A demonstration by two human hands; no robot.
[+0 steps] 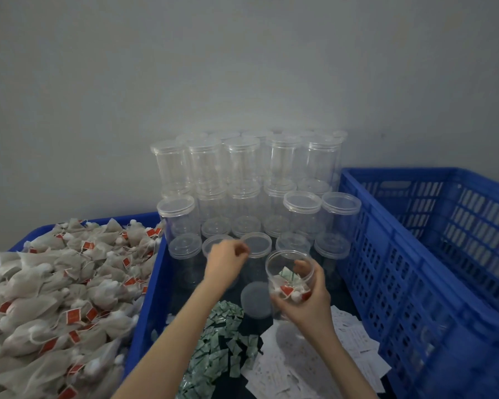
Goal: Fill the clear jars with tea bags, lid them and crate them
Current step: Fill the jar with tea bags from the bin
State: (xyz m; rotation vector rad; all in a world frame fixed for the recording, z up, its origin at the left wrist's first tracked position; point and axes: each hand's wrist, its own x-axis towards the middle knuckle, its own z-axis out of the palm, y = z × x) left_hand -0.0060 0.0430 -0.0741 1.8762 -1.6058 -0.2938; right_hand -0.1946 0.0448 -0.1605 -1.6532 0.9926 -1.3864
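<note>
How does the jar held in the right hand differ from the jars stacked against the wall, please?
The held jar is open-topped, while the stacked jars carry lids. The held jar contains a few tea bags and a small sachet; the stacked jars look empty. The held jar is tilted in the right hand; the stacked ones stand upright in tiers. Both are clear plastic cylinders.

Access from the near side is flanked by the heaped tea bags (55,298) on the left and the tall wall of the blue slatted crate (415,283) on the right. Stacked lidded jars (242,174) close off the far end against the wall. The floor between is littered with green sachets (222,341) and white paper slips (352,341). Above the crate rim the air is open.
</note>
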